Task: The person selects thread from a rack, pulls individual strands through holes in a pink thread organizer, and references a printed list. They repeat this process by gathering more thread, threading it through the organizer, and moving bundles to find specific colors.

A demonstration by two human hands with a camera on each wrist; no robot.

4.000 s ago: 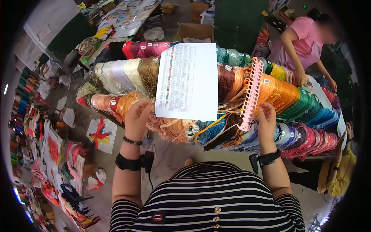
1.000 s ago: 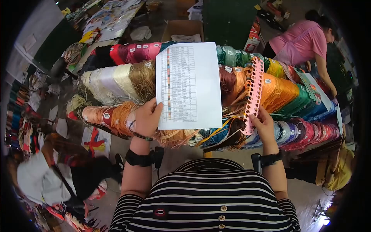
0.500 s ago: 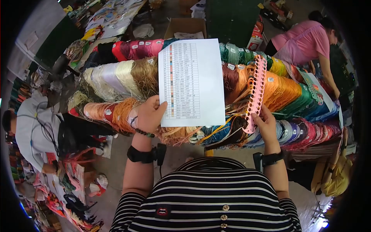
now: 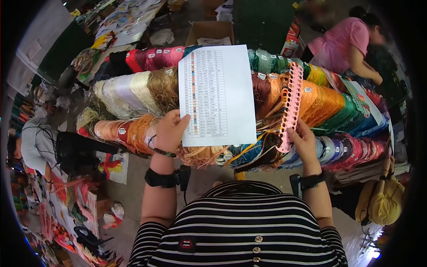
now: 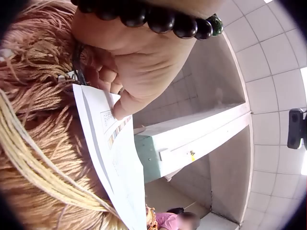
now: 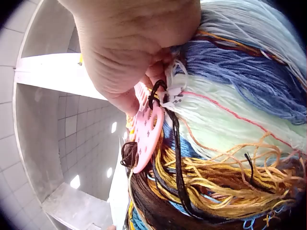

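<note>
A printed paper sheet with a table and a column of colour swatches lies over the thread skeins. My left hand pinches its lower left edge; in the left wrist view the thumb presses the printed side of the sheet, the other fingers partly hidden behind. To the right is a pink thread card with rows of holes and orange and brown strands tied along it. My right hand pinches its lower end between thumb and fingers. In the right wrist view a dark brown thread hangs beside the card.
Rows of labelled thread skeins in many colours fill the rack beneath. A green thread card lies farther right. A person in pink stands behind the rack, one in yellow at right, another in pale clothing at left.
Four seconds ago both hands were raised with fingers off the sheet's edge and beside the card; now the left pinches the sheet and the right the card. A person in pale clothing has appeared at left.
</note>
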